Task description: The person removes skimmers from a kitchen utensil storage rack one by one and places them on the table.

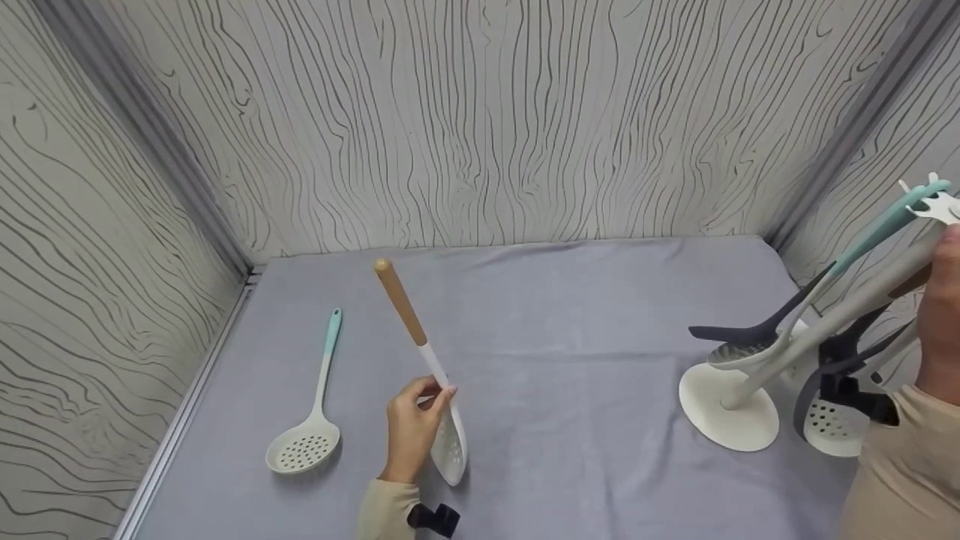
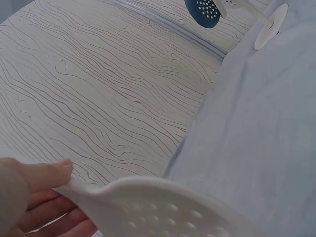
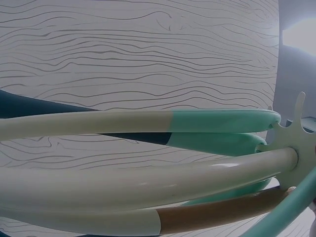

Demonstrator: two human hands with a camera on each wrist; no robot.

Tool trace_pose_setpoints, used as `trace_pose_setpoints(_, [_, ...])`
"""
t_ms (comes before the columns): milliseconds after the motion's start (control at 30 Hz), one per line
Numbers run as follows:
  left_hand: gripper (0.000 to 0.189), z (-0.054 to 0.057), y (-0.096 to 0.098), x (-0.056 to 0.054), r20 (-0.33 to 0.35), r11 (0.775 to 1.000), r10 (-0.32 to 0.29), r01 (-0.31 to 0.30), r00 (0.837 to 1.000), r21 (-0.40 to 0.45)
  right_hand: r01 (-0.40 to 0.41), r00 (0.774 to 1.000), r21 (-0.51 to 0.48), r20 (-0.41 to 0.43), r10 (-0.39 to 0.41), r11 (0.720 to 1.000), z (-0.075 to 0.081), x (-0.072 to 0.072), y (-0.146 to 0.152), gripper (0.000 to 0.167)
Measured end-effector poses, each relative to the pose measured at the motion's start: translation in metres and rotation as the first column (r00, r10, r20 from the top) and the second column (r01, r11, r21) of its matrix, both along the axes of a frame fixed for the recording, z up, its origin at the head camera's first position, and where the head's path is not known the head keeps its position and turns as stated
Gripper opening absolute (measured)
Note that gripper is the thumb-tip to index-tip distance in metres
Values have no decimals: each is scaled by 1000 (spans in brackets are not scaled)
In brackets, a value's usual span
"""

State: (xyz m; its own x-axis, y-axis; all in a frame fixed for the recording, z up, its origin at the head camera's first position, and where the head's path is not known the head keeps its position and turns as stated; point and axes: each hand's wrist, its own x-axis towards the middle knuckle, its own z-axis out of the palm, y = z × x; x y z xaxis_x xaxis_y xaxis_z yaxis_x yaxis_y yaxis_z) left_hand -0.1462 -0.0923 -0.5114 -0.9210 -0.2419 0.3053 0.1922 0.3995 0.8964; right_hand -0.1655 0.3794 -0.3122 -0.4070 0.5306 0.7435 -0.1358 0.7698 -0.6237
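Observation:
In the head view my left hand (image 1: 414,427) pinches a slotted spoon (image 1: 448,442) at its white neck. Its brown handle (image 1: 403,304) points up and away, with the perforated bowl down near the cloth. The left wrist view shows thumb and fingers on the neck beside the holed bowl (image 2: 158,212). At the far right, my right hand (image 1: 941,322) grips the top of a white utensil stand (image 1: 825,330), just below its hooked crown (image 1: 937,206); most of its fingers are hidden. Several utensils hang from the stand, with teal handles (image 3: 222,121) and a brown handle (image 3: 217,215).
A white skimmer (image 1: 304,446) with a teal handle end lies on the grey cloth (image 1: 555,420) at the left. The stand's round base (image 1: 724,431) is at the right. Wood-grain patterned panels (image 1: 480,127) enclose the back and sides.

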Motion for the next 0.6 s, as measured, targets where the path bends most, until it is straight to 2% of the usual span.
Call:
trace_pose_setpoints(233, [15, 1, -7, 1, 5, 1000, 20, -20, 1000, -7, -6, 1000, 24, -30, 7, 1000, 0, -1, 0, 35])
trace_pose_setpoints(600, [16, 2, -21, 3, 4, 994, 66, -65, 998, -82, 21, 1000, 39, 14, -21, 999, 2, 1, -2, 39])
